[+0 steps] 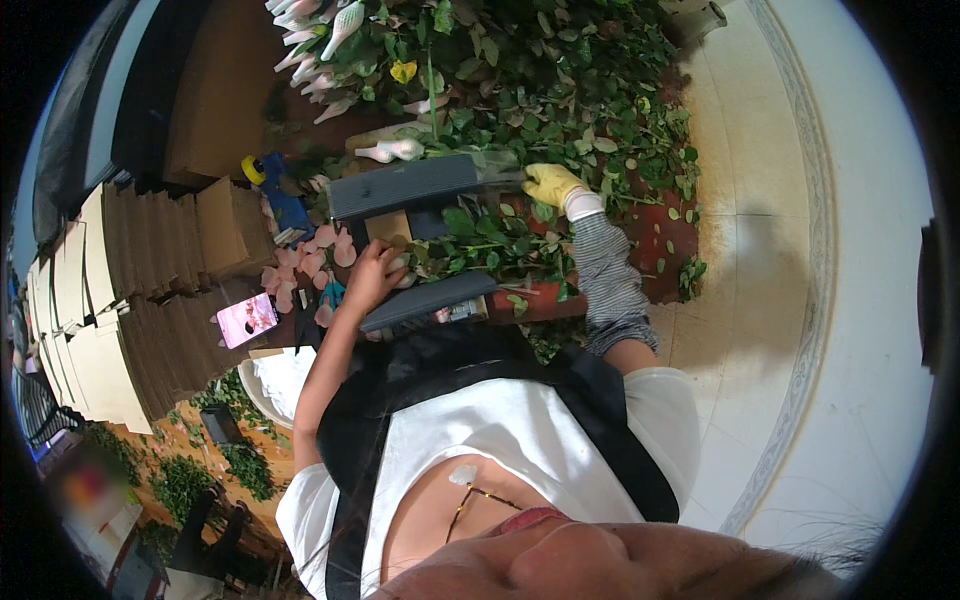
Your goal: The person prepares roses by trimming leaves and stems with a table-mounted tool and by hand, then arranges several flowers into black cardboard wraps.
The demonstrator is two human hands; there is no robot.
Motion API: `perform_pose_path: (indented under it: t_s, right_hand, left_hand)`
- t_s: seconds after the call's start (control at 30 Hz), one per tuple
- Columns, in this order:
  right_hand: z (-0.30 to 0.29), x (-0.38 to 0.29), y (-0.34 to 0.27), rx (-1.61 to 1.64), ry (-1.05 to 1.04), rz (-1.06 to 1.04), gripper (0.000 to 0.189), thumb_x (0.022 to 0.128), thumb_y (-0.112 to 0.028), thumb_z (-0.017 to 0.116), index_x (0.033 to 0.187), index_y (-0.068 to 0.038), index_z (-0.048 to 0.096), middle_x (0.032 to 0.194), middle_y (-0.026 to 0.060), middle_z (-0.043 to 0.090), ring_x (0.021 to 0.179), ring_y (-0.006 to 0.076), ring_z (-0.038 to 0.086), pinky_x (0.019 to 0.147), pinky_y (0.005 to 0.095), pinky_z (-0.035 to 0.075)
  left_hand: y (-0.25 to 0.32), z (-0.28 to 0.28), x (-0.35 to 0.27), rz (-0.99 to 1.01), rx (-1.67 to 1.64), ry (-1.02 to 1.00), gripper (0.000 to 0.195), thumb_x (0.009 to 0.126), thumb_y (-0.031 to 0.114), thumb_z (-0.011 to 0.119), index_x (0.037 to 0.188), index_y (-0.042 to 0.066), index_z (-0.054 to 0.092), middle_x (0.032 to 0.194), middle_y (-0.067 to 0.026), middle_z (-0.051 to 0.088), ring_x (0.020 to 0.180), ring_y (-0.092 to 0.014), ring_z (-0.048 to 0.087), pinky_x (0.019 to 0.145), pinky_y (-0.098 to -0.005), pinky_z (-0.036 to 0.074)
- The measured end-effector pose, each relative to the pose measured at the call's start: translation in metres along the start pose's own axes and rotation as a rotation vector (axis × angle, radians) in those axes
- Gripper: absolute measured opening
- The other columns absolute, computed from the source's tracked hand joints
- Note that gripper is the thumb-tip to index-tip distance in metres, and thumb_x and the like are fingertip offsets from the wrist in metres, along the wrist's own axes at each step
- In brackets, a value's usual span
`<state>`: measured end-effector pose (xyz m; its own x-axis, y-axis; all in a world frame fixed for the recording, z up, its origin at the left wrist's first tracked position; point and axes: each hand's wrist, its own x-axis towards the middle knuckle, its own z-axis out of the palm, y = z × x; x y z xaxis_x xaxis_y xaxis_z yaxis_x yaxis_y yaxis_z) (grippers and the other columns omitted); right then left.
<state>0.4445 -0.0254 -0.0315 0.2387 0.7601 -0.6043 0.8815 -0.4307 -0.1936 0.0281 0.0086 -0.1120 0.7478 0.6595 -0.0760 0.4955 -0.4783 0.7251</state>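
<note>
My bare left hand rests at the left end of a bunch of leafy rose stems, its fingertips by a small cardboard piece and a pale bloom. Whether the fingers grip anything is hidden. The stems lie between two grey ridged panels, a far one and a near one. At the far panel's right end, my right hand, in a yellow glove with a striped sleeve, pinches the edge of a clear plastic film.
Beyond lie heaped rose stems and blooms in white net sleeves. To the left are a blue tape dispenser, loose pink petals, blue-handled scissors, a lit phone, stacked cardboard and a white bin.
</note>
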Motion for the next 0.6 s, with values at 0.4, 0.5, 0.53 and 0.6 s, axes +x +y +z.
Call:
perform_pose_path:
  t_s: [0.4, 0.5, 0.53, 0.6]
  right_hand:
    - [0.028, 0.068, 0.025, -0.445, 0.508, -0.1, 0.041, 0.092, -0.003, 0.056, 0.132, -0.007, 0.059, 0.113, 0.0127, 0.068, 0.107, 0.0294, 0.065, 0.096, 0.044, 0.05]
    - [0.024, 0.063, 0.016, -0.404, 0.473, -0.013, 0.035, 0.095, -0.01, 0.052, 0.128, -0.01, 0.061, 0.112, 0.0183, 0.069, 0.1, 0.0347, 0.068, 0.086, 0.0444, 0.055]
    - [0.017, 0.06, 0.019, -0.407, 0.533, -0.03, 0.033, 0.092, -0.009, 0.055, 0.124, -0.01, 0.063, 0.108, 0.0187, 0.069, 0.097, 0.0344, 0.068, 0.083, 0.0438, 0.055]
    - [-0.007, 0.048, 0.01, -0.399, 0.608, -0.031, 0.032, 0.084, -0.008, 0.065, 0.116, -0.01, 0.066, 0.103, 0.0179, 0.071, 0.095, 0.034, 0.069, 0.079, 0.0428, 0.055]
  left_hand:
    - [-0.005, 0.003, 0.0, 0.074, 0.079, -0.015, 0.046, 0.086, 0.017, 0.075, 0.128, 0.002, 0.063, 0.118, -0.0179, 0.057, 0.11, -0.038, 0.06, 0.088, -0.0461, 0.053]
    - [-0.009, -0.002, -0.003, 0.019, 0.104, -0.033, 0.046, 0.087, 0.018, 0.075, 0.127, 0.001, 0.063, 0.119, -0.0187, 0.057, 0.108, -0.039, 0.06, 0.087, -0.0462, 0.052]
    - [-0.009, -0.002, 0.0, 0.047, 0.105, -0.026, 0.044, 0.089, 0.018, 0.074, 0.127, 0.0, 0.063, 0.119, -0.0197, 0.057, 0.106, -0.039, 0.061, 0.085, -0.0475, 0.052]
    - [-0.002, -0.002, -0.001, 0.02, 0.088, -0.031, 0.043, 0.086, 0.019, 0.075, 0.124, 0.003, 0.065, 0.116, -0.0169, 0.058, 0.108, -0.038, 0.06, 0.089, -0.0465, 0.052]
